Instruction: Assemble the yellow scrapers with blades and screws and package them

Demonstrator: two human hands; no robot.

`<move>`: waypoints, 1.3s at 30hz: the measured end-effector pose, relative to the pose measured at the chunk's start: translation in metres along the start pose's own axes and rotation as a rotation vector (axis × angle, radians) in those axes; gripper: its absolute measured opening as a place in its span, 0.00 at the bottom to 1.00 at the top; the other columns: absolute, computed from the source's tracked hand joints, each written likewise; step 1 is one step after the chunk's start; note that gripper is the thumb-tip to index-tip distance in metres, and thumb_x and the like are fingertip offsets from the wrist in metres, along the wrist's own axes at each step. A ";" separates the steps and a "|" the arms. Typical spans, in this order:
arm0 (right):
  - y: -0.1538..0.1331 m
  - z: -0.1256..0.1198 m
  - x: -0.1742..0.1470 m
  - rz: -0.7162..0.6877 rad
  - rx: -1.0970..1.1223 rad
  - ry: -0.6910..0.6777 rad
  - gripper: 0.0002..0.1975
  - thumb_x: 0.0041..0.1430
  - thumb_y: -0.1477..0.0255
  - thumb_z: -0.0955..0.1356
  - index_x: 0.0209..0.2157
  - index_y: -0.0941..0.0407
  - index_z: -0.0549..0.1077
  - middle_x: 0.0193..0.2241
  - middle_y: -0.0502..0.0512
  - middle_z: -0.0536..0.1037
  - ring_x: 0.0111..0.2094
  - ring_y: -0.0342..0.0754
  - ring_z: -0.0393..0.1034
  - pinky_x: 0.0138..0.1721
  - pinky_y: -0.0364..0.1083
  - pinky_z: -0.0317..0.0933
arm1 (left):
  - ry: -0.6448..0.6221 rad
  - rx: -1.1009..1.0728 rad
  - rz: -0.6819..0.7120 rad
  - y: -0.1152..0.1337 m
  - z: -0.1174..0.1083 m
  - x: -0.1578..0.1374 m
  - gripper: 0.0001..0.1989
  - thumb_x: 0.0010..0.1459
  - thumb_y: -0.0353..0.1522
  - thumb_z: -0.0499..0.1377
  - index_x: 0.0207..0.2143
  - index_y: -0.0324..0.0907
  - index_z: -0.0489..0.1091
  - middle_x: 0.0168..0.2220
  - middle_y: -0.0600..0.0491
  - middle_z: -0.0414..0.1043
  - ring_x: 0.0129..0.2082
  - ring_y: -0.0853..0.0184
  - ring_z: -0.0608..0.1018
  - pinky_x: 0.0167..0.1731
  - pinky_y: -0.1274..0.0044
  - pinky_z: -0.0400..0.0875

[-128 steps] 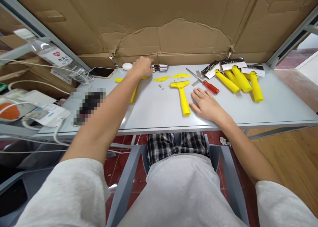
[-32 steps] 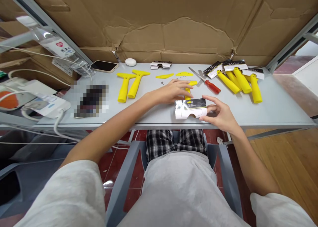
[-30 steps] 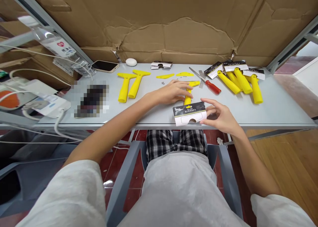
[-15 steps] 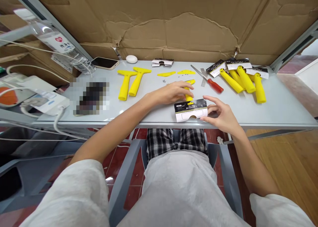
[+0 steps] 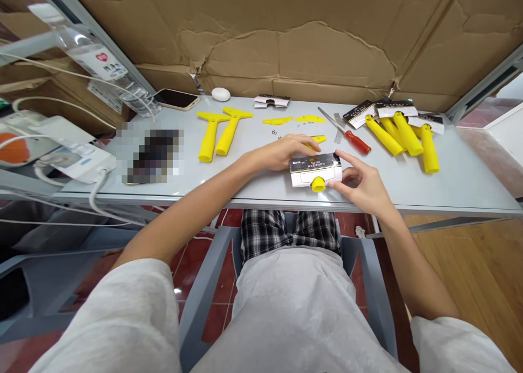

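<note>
A yellow scraper (image 5: 318, 185) runs through a black-and-white cardboard sleeve (image 5: 314, 171) near the table's front edge. The round end of its handle pokes out at the sleeve's front, while the head shows behind. My left hand (image 5: 288, 148) is closed over the scraper from behind, its fingers near the head; the grip is partly hidden. With thumb and fingers, my right hand (image 5: 363, 182) pinches the sleeve's right end. A red-handled screwdriver (image 5: 356, 142) lies beyond my right hand, beside a flat metal blade (image 5: 339, 129).
Two bare yellow scrapers (image 5: 227, 135) lie left of centre. Several sleeved scrapers (image 5: 407, 133) are piled at right. At the back are loose sleeves (image 5: 272, 101), yellow blade covers (image 5: 310, 118) and tiny screws (image 5: 274, 133). A phone (image 5: 176, 99) and bottle (image 5: 102, 62) are at left.
The scraper's handle has slid forward through the sleeve, and its end now sticks out in front. The sleeve has tilted back and moved slightly up. The view has shifted a little.
</note>
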State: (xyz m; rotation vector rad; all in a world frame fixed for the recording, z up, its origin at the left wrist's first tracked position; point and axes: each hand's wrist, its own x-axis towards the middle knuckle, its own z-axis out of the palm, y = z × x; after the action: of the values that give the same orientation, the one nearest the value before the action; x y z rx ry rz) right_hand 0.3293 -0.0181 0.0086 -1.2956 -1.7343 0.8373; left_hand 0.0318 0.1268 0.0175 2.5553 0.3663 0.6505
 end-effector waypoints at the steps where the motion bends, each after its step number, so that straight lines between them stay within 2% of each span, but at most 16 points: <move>1: 0.000 0.001 0.001 -0.013 -0.002 0.001 0.45 0.61 0.53 0.82 0.75 0.56 0.80 0.35 0.52 0.86 0.35 0.47 0.80 0.45 0.49 0.81 | 0.012 -0.027 -0.001 0.001 0.000 0.000 0.25 0.73 0.23 0.71 0.65 0.53 0.88 0.68 0.42 0.87 0.68 0.51 0.88 0.71 0.55 0.82; 3: -0.001 0.002 0.003 -0.031 -0.011 0.017 0.40 0.61 0.53 0.82 0.70 0.56 0.83 0.37 0.53 0.86 0.35 0.45 0.79 0.45 0.48 0.81 | 0.060 -0.075 -0.014 -0.001 0.000 0.001 0.27 0.72 0.25 0.72 0.69 0.52 0.86 0.68 0.41 0.87 0.67 0.52 0.89 0.70 0.56 0.83; 5: 0.000 0.004 0.004 -0.039 -0.032 0.039 0.34 0.61 0.53 0.82 0.63 0.56 0.86 0.40 0.54 0.86 0.35 0.44 0.78 0.44 0.47 0.80 | 0.139 -0.094 -0.039 -0.008 -0.001 0.000 0.30 0.70 0.23 0.69 0.70 0.51 0.85 0.68 0.42 0.87 0.68 0.53 0.88 0.71 0.56 0.82; 8: 0.002 0.007 0.003 -0.071 -0.084 0.083 0.28 0.62 0.54 0.80 0.57 0.57 0.89 0.43 0.57 0.87 0.35 0.43 0.77 0.43 0.47 0.79 | 0.269 -0.105 -0.105 -0.024 -0.004 -0.002 0.34 0.63 0.18 0.61 0.66 0.47 0.86 0.69 0.44 0.86 0.71 0.55 0.85 0.74 0.56 0.81; 11: 0.005 0.009 0.002 -0.149 -0.141 0.129 0.24 0.65 0.55 0.79 0.55 0.56 0.90 0.46 0.59 0.86 0.35 0.43 0.75 0.41 0.46 0.79 | 0.368 -0.088 -0.171 -0.027 -0.010 -0.002 0.31 0.62 0.20 0.58 0.62 0.45 0.87 0.66 0.45 0.88 0.68 0.56 0.87 0.70 0.58 0.84; 14: 0.010 0.010 0.001 -0.217 -0.188 0.142 0.21 0.68 0.57 0.78 0.55 0.56 0.90 0.52 0.61 0.85 0.36 0.42 0.75 0.40 0.46 0.79 | 0.389 -0.020 -0.109 -0.004 -0.012 -0.002 0.22 0.69 0.25 0.61 0.59 0.47 0.87 0.62 0.46 0.90 0.64 0.56 0.89 0.65 0.60 0.86; 16: 0.013 0.011 -0.001 -0.265 -0.224 0.158 0.21 0.70 0.58 0.77 0.57 0.56 0.89 0.58 0.63 0.83 0.37 0.42 0.76 0.40 0.46 0.80 | 0.348 0.018 0.026 0.024 -0.009 -0.004 0.16 0.73 0.29 0.66 0.58 0.48 0.87 0.61 0.46 0.90 0.63 0.54 0.90 0.68 0.58 0.84; 18: 0.012 0.013 -0.005 -0.336 -0.289 0.218 0.21 0.72 0.58 0.77 0.58 0.55 0.89 0.61 0.65 0.81 0.44 0.46 0.80 0.45 0.48 0.81 | 0.280 0.042 0.085 0.053 0.001 -0.010 0.15 0.76 0.32 0.68 0.60 0.50 0.87 0.62 0.46 0.90 0.63 0.53 0.90 0.68 0.58 0.84; 20: 0.007 0.018 -0.013 -0.406 -0.376 0.325 0.18 0.75 0.58 0.76 0.56 0.55 0.89 0.57 0.65 0.82 0.52 0.51 0.81 0.51 0.51 0.80 | 0.231 0.098 0.095 0.075 0.014 -0.018 0.16 0.77 0.31 0.66 0.62 0.49 0.86 0.64 0.44 0.89 0.67 0.52 0.88 0.71 0.56 0.83; 21: 0.004 0.022 -0.018 -0.436 -0.416 0.372 0.17 0.76 0.59 0.75 0.54 0.55 0.88 0.53 0.63 0.83 0.53 0.52 0.81 0.53 0.51 0.79 | 0.211 0.148 0.082 0.082 0.020 -0.023 0.16 0.77 0.30 0.66 0.62 0.49 0.86 0.65 0.43 0.89 0.69 0.51 0.87 0.73 0.55 0.82; 24: -0.010 0.037 -0.034 -0.484 -0.486 0.414 0.14 0.80 0.59 0.73 0.49 0.55 0.87 0.39 0.56 0.83 0.41 0.46 0.79 0.48 0.48 0.72 | 0.186 0.291 -0.003 0.090 0.038 -0.035 0.20 0.76 0.28 0.64 0.65 0.47 0.84 0.70 0.42 0.86 0.73 0.48 0.84 0.75 0.51 0.79; 26: -0.017 0.048 -0.041 -0.462 -0.534 0.381 0.16 0.81 0.58 0.72 0.50 0.55 0.86 0.37 0.54 0.83 0.37 0.44 0.77 0.43 0.47 0.67 | 0.184 0.355 -0.026 0.087 0.046 -0.040 0.21 0.76 0.26 0.62 0.66 0.44 0.83 0.70 0.40 0.85 0.73 0.47 0.84 0.74 0.52 0.80; 30: -0.024 0.063 -0.044 -0.286 -0.706 0.264 0.22 0.78 0.53 0.75 0.61 0.53 0.85 0.43 0.55 0.86 0.41 0.48 0.80 0.39 0.47 0.57 | 0.182 0.429 -0.051 0.080 0.056 -0.041 0.19 0.78 0.25 0.60 0.64 0.44 0.83 0.67 0.41 0.87 0.70 0.50 0.86 0.68 0.56 0.84; 32: -0.024 0.065 -0.042 -0.208 -0.753 0.201 0.23 0.77 0.54 0.74 0.63 0.53 0.85 0.45 0.55 0.87 0.41 0.50 0.80 0.38 0.47 0.53 | 0.190 0.455 -0.075 0.078 0.058 -0.039 0.18 0.81 0.26 0.58 0.64 0.44 0.83 0.67 0.41 0.87 0.69 0.50 0.86 0.65 0.56 0.84; 36: -0.020 0.062 -0.040 -0.171 -0.712 0.150 0.18 0.79 0.59 0.71 0.57 0.55 0.85 0.47 0.56 0.88 0.44 0.51 0.82 0.41 0.47 0.56 | 0.179 0.500 -0.121 0.080 0.060 -0.036 0.19 0.82 0.26 0.57 0.64 0.44 0.84 0.67 0.42 0.87 0.67 0.51 0.87 0.61 0.57 0.84; 39: -0.020 0.060 -0.040 -0.153 -0.677 0.139 0.17 0.79 0.57 0.73 0.54 0.55 0.85 0.46 0.55 0.88 0.45 0.50 0.83 0.43 0.47 0.58 | 0.203 0.528 -0.108 0.081 0.061 -0.035 0.18 0.80 0.26 0.58 0.62 0.43 0.84 0.65 0.43 0.88 0.64 0.51 0.89 0.58 0.59 0.85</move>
State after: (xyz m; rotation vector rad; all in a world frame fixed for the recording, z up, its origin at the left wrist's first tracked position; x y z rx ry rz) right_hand 0.2734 -0.0650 -0.0100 -1.5675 -2.0520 0.0497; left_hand 0.0439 0.0222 -0.0017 2.9364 0.8352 0.8675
